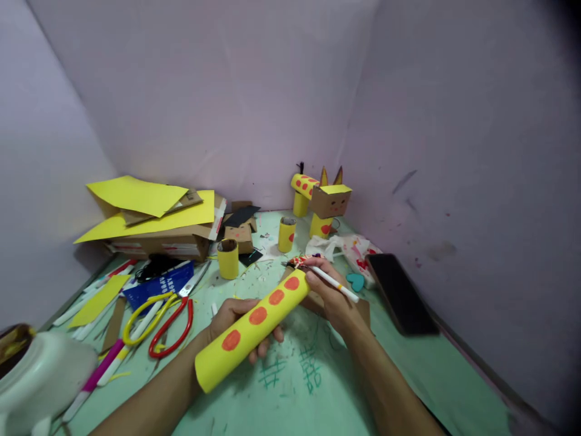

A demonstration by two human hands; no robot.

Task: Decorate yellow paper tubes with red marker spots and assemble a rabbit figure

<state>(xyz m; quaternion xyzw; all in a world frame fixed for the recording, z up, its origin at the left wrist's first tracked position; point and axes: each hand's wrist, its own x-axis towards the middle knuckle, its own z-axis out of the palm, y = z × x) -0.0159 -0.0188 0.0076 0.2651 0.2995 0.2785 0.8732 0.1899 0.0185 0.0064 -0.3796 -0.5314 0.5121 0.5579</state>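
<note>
Yellow tube (254, 330): axis running lower left to upper right.
Left hand (226, 315): fingers wrapping tube from underneath.
Right hand (336, 303): fingers gripping marker (336, 284) at tube's upper-right end.

home craft corner, green table (408, 375) strewn with scissors (170, 324), markers (97, 375), yellow paper (136, 195), cardboard scraps

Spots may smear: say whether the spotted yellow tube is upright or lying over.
Lying over: the spotted yellow tube lies lengthwise across the left hand, spots facing up.

Green table (408, 375) bears red scissors (170, 327), perhaps a phone (402, 293).
</note>
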